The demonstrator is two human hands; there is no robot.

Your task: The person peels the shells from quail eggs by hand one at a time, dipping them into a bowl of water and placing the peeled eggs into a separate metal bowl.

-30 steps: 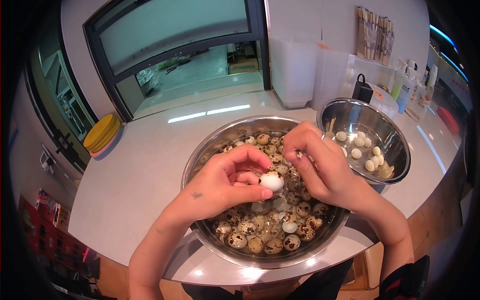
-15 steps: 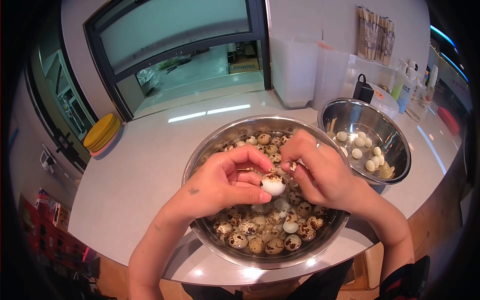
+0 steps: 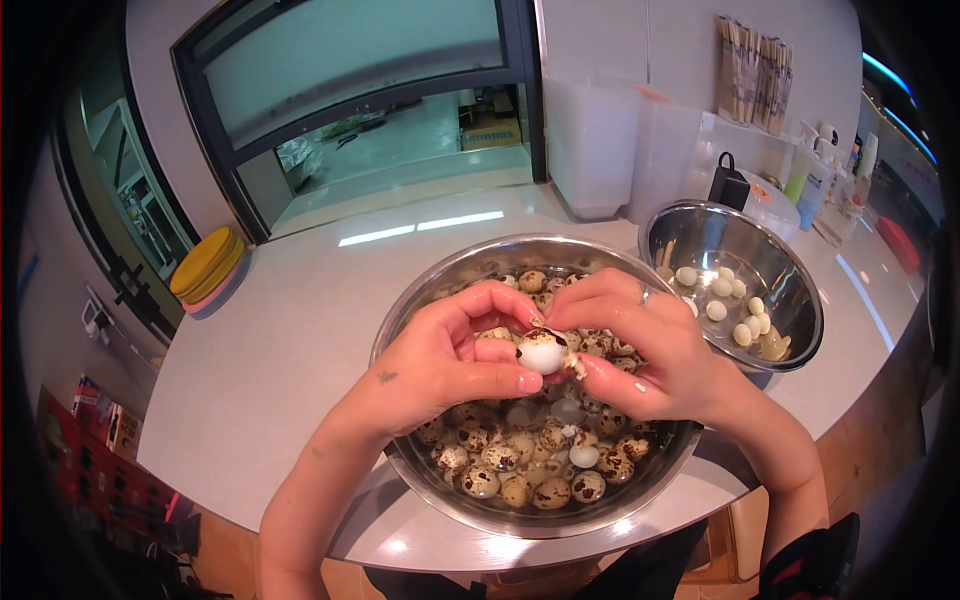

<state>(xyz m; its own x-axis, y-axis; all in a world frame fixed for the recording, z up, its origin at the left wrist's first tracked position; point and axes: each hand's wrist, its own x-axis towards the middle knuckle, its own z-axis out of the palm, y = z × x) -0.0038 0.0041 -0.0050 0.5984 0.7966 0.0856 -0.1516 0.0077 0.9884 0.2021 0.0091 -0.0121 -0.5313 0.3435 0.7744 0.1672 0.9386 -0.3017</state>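
Note:
A partly peeled quail egg point(image 3: 541, 353) is held between the thumb and fingers of my left hand point(image 3: 455, 345), above a large steel bowl point(image 3: 400, 300). White shows on its lower side, while speckled shell still covers the top. My right hand point(image 3: 650, 345) grips the egg's right side, index finger at the upper shell and thumb lower down. Broken eggshell point(image 3: 574, 367) clings to that thumb tip. Under both hands the bowl is filled with speckled quail eggs point(image 3: 552, 493) in water, plus a pale peeled egg point(image 3: 584, 456) and bits of shell.
A smaller steel bowl point(image 3: 806, 300) with several peeled eggs point(image 3: 717, 310) stands at the right. Yellow plates point(image 3: 207, 265) are stacked at the left. Plastic containers point(image 3: 590, 150), a black box with a loop point(image 3: 729, 185) and bottles point(image 3: 815, 190) line the back of the counter point(image 3: 270, 400).
My right hand has moved left from beside the egg onto its shell. The egg has shifted slightly up and left in my left hand.

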